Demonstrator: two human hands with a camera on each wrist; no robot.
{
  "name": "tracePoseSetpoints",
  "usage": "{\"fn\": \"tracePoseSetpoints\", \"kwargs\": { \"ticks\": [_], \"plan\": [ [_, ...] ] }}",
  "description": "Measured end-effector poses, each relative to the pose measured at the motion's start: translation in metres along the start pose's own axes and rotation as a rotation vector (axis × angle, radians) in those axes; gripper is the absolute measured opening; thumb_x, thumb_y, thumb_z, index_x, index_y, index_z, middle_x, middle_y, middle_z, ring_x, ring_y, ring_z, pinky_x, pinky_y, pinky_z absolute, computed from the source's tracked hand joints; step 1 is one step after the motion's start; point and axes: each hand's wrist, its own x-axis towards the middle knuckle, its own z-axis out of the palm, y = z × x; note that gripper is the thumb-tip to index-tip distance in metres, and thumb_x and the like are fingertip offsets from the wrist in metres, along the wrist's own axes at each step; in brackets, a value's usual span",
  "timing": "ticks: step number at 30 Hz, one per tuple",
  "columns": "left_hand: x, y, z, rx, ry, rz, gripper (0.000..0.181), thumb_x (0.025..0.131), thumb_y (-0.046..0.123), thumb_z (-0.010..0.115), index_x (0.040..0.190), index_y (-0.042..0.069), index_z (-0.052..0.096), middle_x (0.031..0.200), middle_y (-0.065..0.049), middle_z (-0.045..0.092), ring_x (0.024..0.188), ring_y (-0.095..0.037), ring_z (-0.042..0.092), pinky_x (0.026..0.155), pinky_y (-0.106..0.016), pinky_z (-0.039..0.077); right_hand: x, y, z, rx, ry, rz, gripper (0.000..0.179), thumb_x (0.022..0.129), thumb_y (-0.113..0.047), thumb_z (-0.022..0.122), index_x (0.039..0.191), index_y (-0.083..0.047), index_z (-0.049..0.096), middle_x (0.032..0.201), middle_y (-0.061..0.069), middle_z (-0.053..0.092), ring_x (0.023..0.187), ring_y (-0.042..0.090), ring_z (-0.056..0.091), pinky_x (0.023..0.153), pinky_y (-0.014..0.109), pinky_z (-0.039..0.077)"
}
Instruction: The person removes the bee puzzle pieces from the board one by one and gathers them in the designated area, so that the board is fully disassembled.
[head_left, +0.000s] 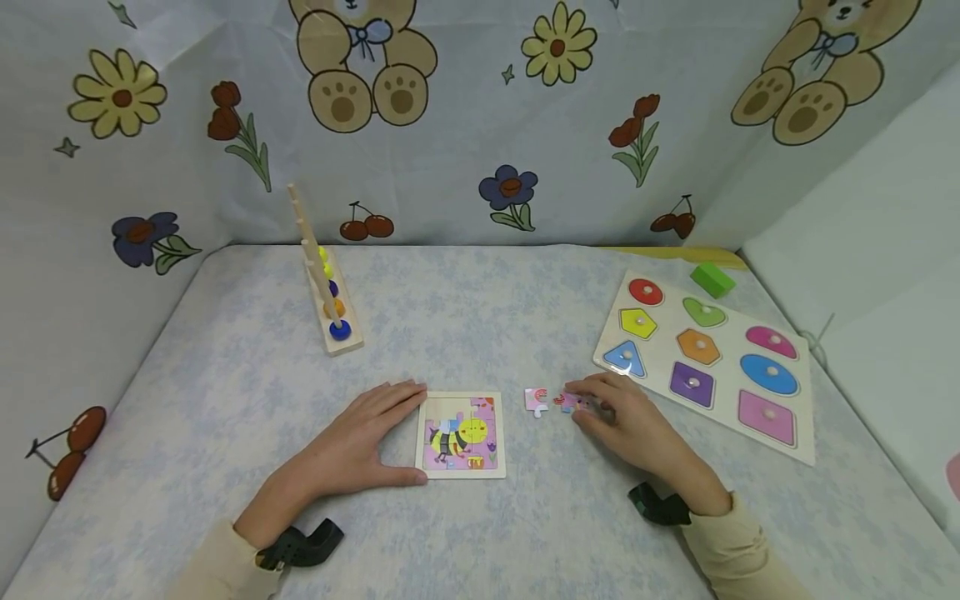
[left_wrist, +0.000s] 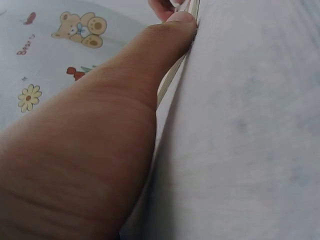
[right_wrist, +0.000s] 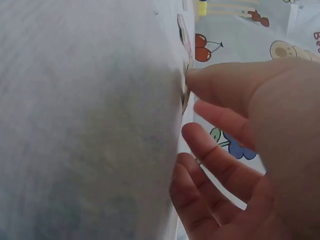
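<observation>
A small square jigsaw puzzle of a bee (head_left: pixel 459 435) in a pale wooden frame lies on the table in the head view. My left hand (head_left: pixel 367 442) rests at its left side, fingers near the upper corner and thumb at the lower one. In the left wrist view the thumb (left_wrist: pixel 165 37) touches the frame's edge. To the right, my right hand (head_left: pixel 622 421) has thumb and forefinger around a pink puzzle piece (head_left: pixel 572 402), partly hidden by the fingers. Another pink puzzle piece (head_left: pixel 536 400) lies between that hand and the frame.
A shape board (head_left: pixel 727 367) with knobbed pieces lies at the right, a green block (head_left: pixel 712 280) near its far edge. Toward the back left stands a wooden peg stand (head_left: pixel 347 343) with coloured beads. A printed cloth (head_left: pixel 442 183) hangs behind the table.
</observation>
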Motion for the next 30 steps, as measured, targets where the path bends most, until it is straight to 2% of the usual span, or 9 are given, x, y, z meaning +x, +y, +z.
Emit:
{"fn": "tracePoseSetpoints", "kwargs": {
  "ticks": [7,14,22,30],
  "plan": [
    [0.0,0.0,-0.001,-0.002,-0.001,-0.001,0.11,0.08,0.077,0.07,0.161,0.012,0.036,0.166,-0.004,0.035,0.155,-0.027,0.029,0.128,-0.054,0.023,0.003,-0.005,-0.004,0.001,-0.01,-0.004,0.034,0.095,-0.017,0.075,0.129,-0.013,0.072,0.124,0.003,0.069,0.104,0.019,0.061,0.084,0.037,0.057],
    [0.0,-0.001,-0.001,0.002,-0.004,0.005,0.11,0.08,0.077,0.07,0.162,0.012,0.035,0.167,-0.003,0.033,0.156,-0.027,0.028,0.128,-0.054,0.023,0.011,-0.011,-0.006,-0.01,-0.021,-0.061,0.034,0.094,-0.013,0.076,0.128,-0.011,0.072,0.124,0.003,0.069,0.11,0.022,0.062,0.084,0.039,0.058],
    [-0.001,0.0,-0.002,-0.007,-0.014,-0.005,0.11,0.08,0.076,0.071,0.162,0.012,0.036,0.167,-0.003,0.034,0.156,-0.027,0.028,0.128,-0.054,0.023,0.027,-0.029,-0.007,-0.002,-0.09,-0.067,0.037,0.094,-0.015,0.077,0.131,-0.014,0.071,0.129,0.005,0.066,0.117,0.026,0.059,0.092,0.047,0.058],
    [-0.001,0.0,-0.002,-0.013,-0.009,0.001,0.109,0.08,0.075,0.072,0.161,0.012,0.036,0.166,-0.003,0.034,0.156,-0.027,0.028,0.128,-0.054,0.023,0.044,-0.05,-0.001,0.02,-0.144,-0.093,0.037,0.095,-0.02,0.077,0.131,-0.015,0.071,0.131,0.004,0.065,0.117,0.023,0.057,0.088,0.041,0.06]
  ]
}}
